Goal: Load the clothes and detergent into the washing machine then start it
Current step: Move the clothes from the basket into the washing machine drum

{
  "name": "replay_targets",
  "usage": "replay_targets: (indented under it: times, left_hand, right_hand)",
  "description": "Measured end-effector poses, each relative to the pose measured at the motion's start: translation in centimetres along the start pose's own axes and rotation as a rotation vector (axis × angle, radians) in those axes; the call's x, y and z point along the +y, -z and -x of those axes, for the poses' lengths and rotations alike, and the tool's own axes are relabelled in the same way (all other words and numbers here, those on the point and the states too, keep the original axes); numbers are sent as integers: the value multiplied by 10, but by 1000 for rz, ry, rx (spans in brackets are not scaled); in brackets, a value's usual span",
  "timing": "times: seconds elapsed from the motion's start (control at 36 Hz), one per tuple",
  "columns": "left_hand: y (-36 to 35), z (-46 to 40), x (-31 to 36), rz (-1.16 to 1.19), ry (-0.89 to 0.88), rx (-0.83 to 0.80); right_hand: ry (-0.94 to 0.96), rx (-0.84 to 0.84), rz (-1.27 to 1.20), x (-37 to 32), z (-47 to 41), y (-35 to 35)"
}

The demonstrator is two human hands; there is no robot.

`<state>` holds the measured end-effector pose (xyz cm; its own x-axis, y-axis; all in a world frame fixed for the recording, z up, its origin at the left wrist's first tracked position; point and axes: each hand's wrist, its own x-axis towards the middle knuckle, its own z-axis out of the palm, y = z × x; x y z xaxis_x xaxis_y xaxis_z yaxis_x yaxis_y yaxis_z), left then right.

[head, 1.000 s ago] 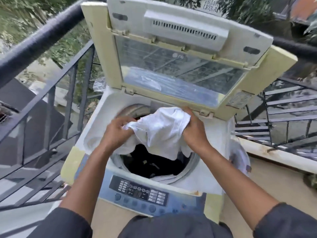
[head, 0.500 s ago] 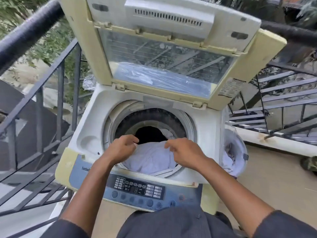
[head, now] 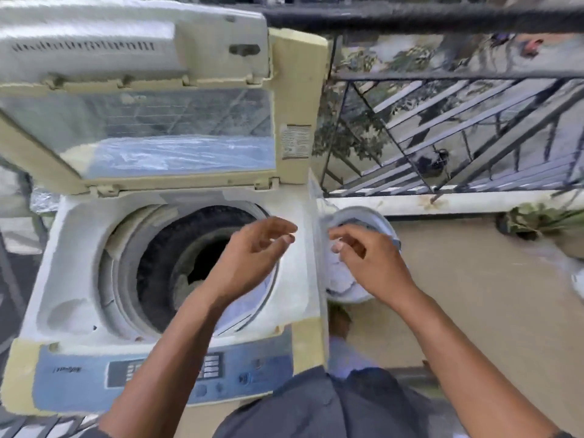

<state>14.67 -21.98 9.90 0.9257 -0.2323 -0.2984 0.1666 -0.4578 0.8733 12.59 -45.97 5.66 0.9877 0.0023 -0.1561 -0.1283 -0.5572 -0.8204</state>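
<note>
1. The white garment held a second ago has been released into the drum (head: 196, 270); both hands are now empty, fingers loosely spread.
2. The left hand (head: 252, 257) and right hand (head: 366, 260) have been swung toward the bucket (head: 379, 226) of clothes (head: 339, 279) beside the washing machine (head: 79, 257) (more loading is judged likely).
3. The lid (head: 142, 99) is propped open; a railing (head: 458, 128) stands behind. No detergent is visible.

We are lifting both hands off the white cloth, now lying in the drum (head: 189, 273). Our left hand (head: 252, 257) and right hand (head: 363, 257) are swinging, empty, toward the bucket (head: 379, 222).
</note>
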Motion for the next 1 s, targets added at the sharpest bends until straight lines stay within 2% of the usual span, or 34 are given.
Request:
replay_targets:
  times: [0.14, 0.25, 0.33, 0.5, 0.61, 0.72, 0.86, 1.0]
  left_hand:
    - [-63, -38, 32, 110, -5, -107]
    - [-113, -75, 39, 151, 74, -148]
    - [-152, -100, 30, 156, 190, -160]
    - [-226, -146, -8, 214, 513, -155]
    - [-265, -172, -39, 221, 650, -92]
    - [-293, -194, -72, 193, 741, -45]
    - [-311, -212, -106, 183, 797, 33]
    - [-319, -224, -127, 176, 829, 62]
  right_hand:
    - [-164, 80, -160, 52, -5, 47]
    - [-303, 170, -235, 106, -16, 75]
    - [-419, 160, -219, 153, -31, 83]
    - [-503, -34, -45, 247, -74, 61]
    - [-531, -227, 35, 312, -105, 33]
    - [-543, -431, 150, 378, -136, 4]
    - [-556, -499, 256, 445, -170, -30]
    - [-576, -639, 373, 490, -202, -55]
